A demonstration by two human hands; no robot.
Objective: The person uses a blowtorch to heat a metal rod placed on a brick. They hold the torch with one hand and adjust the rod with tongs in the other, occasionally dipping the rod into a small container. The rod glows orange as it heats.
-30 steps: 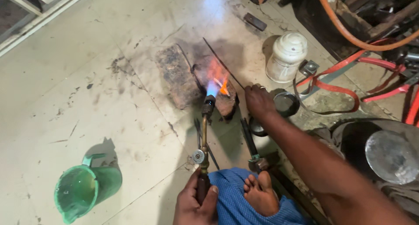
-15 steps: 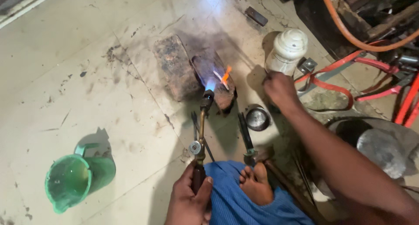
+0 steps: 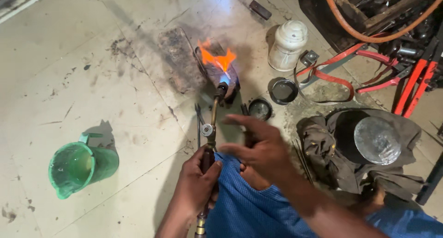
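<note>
The pale tiled floor (image 3: 92, 58) fills most of the view, scorched dark ahead of the hands. Right of the grip, a dark cloth heap (image 3: 332, 145) carries a dull round metal lid (image 3: 377, 140); what lies under the cloth cannot be made out. Beyond it, red straps (image 3: 341, 76) and an orange hose (image 3: 369, 35) run into a cluttered corner cut off by the frame. Blue cloth (image 3: 249, 205) over the person's lap lies just behind the grip and hides the lower legs. Well left of the grip stands a green plastic jug (image 3: 80, 166). Ahead and to the right stands a white jar (image 3: 288, 44), with two small round tins (image 3: 283, 91) nearer.

The left hand (image 3: 196, 185) is wrapped tight around the handle of a gas torch (image 3: 211, 127); the handle's lower end is cut off at the bottom edge. The torch's long axis runs from the grip straight away from the person, tilting slightly right, its nozzle pointing at a dark workpiece (image 3: 221, 74) on a burnt brick (image 3: 177, 62). An orange flame (image 3: 217, 59) flares over the workpiece, hiding its shape. The right hand (image 3: 258, 148) hovers just right of the grip, fingers spread and holding nothing, blurred, and covering part of a foot (image 3: 254, 178) behind it.
</note>
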